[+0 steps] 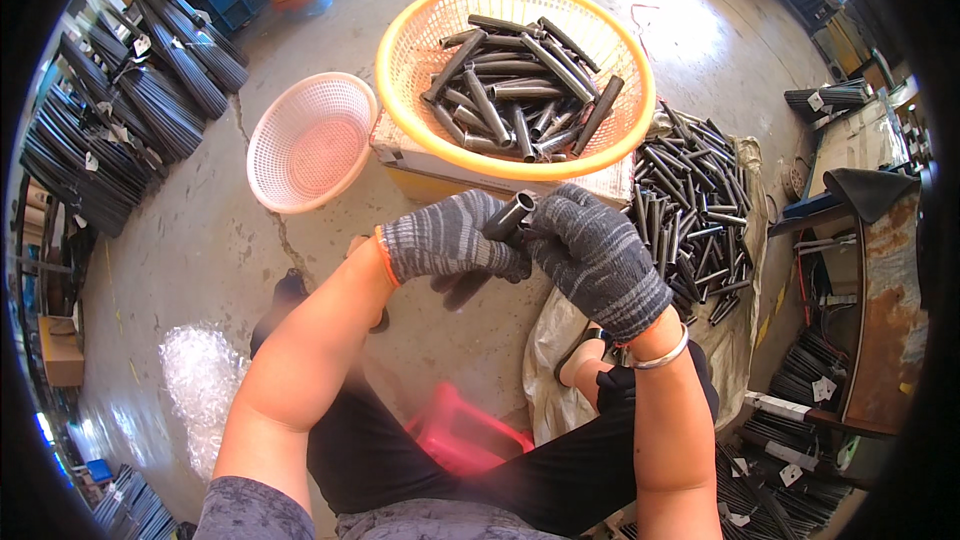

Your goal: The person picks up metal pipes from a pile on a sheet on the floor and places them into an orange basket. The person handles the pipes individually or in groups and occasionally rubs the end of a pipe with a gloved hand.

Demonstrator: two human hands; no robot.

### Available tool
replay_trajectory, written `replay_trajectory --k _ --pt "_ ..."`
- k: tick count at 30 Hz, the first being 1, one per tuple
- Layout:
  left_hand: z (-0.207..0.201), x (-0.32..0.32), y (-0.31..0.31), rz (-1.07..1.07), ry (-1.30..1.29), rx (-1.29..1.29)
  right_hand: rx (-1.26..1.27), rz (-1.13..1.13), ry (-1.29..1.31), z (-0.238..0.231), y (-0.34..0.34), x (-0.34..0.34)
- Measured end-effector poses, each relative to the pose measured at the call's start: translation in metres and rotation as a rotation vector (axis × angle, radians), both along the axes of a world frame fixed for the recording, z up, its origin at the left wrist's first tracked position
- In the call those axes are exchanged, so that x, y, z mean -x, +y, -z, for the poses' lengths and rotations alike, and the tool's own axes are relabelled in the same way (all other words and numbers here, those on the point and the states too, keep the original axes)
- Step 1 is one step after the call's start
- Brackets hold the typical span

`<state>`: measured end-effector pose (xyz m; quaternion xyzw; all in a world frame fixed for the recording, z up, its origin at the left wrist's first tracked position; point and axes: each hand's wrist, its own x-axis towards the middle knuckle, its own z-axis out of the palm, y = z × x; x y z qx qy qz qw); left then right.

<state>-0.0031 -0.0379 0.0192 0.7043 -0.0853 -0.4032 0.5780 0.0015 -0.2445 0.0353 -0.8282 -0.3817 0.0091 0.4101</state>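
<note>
Both my hands wear grey-and-black striped knit gloves and meet in the middle, in front of a box. My left hand [450,238] is closed around a short black tube [510,214], whose open end points up and to the right. Close against that end, my right hand [600,260] has its fingers pinched together; whatever they hold is hidden. Just beyond my hands, a large orange-rimmed basket [515,172] holds many similar black tubes [520,85]. It rests on a cardboard box [440,184].
A smaller pink basket [262,140] sits on the floor at left. More tubes [695,205] are heaped on a pale sack [550,370] at right. A clear plastic bag [203,390] lies lower left, and a pink stool [465,435] is between my legs. Long rod bundles [165,60] stand far left.
</note>
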Motion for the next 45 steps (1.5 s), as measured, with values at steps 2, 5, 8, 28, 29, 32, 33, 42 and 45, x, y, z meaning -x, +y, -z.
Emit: replay_trajectory --k 2,5,8,28,29,32,33,42,45 --pt "-0.009 0.000 0.002 -0.005 0.079 0.108 -0.020 0.030 0.025 0.001 0.000 0.000" --pt "-0.015 0.001 0.001 -0.022 -0.008 0.141 -0.201 0.018 0.329 0.003 -0.002 -0.001" --pt "-0.019 0.004 0.001 -0.113 -0.003 0.299 -0.340 0.066 0.644 -0.005 -0.008 -0.005" --pt "0.004 0.004 0.000 0.013 0.001 0.311 -0.313 -0.090 0.738 -0.004 -0.014 -0.005" --pt "0.006 0.003 0.000 0.019 0.001 0.318 -0.251 -0.068 0.684 0.000 -0.011 -0.006" --pt "0.007 0.004 0.000 0.016 0.011 0.358 -0.279 -0.053 0.713 -0.005 -0.009 -0.004" --pt "0.001 0.006 -0.001 0.001 0.020 0.381 -0.316 -0.048 0.727 -0.006 -0.008 -0.003" --pt "-0.011 0.014 0.004 -0.048 0.020 0.532 -0.406 -0.007 0.883 -0.013 -0.016 -0.010" --pt "-0.021 0.018 0.003 -0.155 0.063 0.545 -0.446 0.013 0.890 -0.014 -0.015 -0.008"
